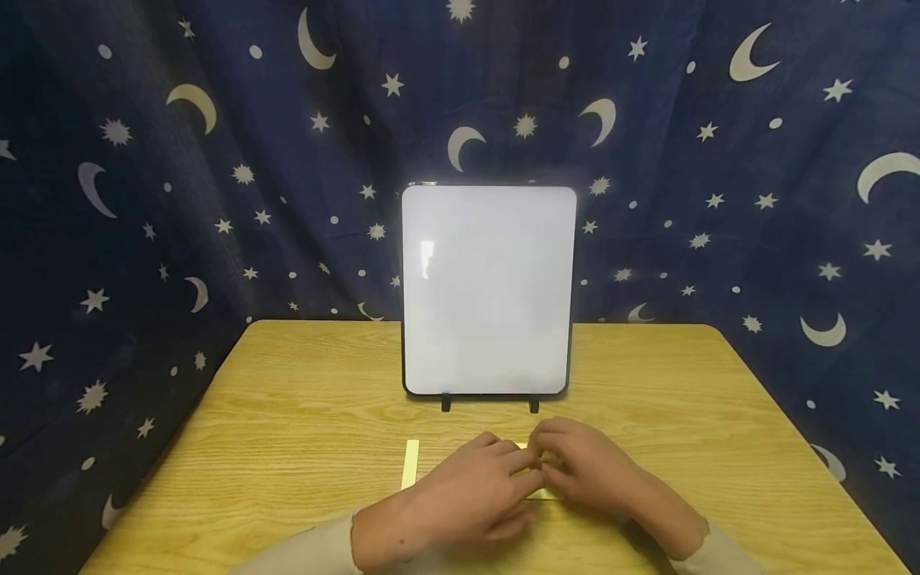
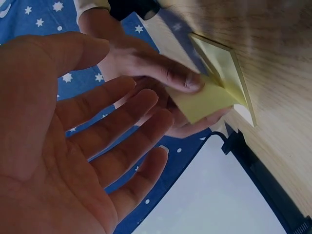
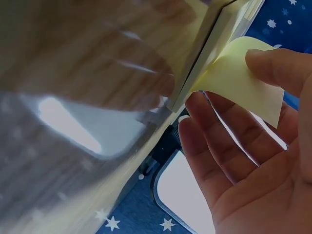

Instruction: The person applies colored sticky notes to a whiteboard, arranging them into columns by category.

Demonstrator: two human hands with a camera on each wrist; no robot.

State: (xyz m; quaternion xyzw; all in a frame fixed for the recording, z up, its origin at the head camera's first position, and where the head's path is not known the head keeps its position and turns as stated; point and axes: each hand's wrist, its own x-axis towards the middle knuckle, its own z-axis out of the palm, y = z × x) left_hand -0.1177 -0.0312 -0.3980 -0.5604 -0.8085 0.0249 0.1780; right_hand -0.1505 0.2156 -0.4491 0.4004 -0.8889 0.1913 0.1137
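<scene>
My right hand pinches the loose end of a pale yellow sticky note between thumb and fingers. The sheet curls up, its other edge still against a sticky note pad lying on the table. My left hand is beside it, palm toward the pad and fingers spread and fairly straight, holding nothing in the left wrist view. From the head view the two hands overlap at the fingertips and hide most of the pad.
A yellow strip lies on the wooden table, partly behind the left forearm. Behind the hands a blank whiteboard stands upright on small black feet. A dark blue curtain with moons and stars surrounds the table's back and sides.
</scene>
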